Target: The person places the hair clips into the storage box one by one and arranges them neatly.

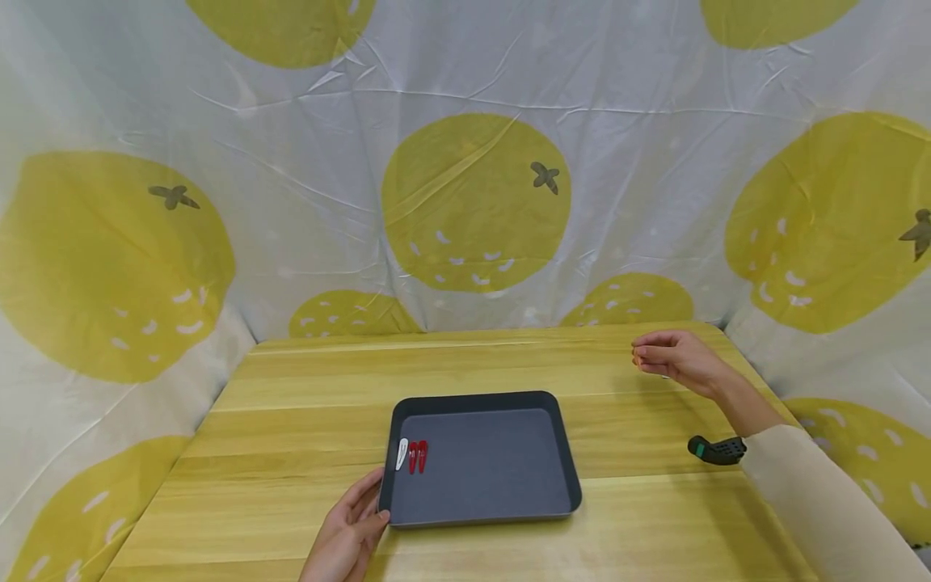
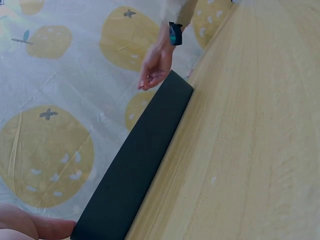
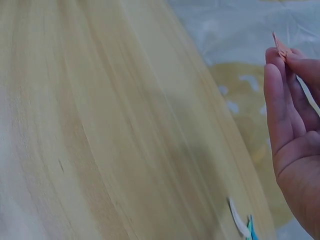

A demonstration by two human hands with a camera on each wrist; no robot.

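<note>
A dark grey tray [image 1: 480,469] lies on the wooden table, and my left hand [image 1: 351,521] grips its near left corner, thumb at the rim and fingers along the outer side. Inside the tray, along its left side, one white hair clip [image 1: 402,454] and two red hair clips [image 1: 418,457] lie side by side. My right hand [image 1: 680,361] is raised over the far right of the table. Between its thumb and fingertips it pinches an orange-pink hair clip [image 3: 281,49], seen nearly edge-on in the right wrist view.
Below the right hand, a white clip [image 3: 239,219] and a blue-green clip [image 3: 252,230] lie near the table's edge. A black wrist camera [image 1: 716,450] sits at the right sleeve. A fruit-print curtain [image 1: 313,186] hangs behind and beside the table [image 1: 305,420].
</note>
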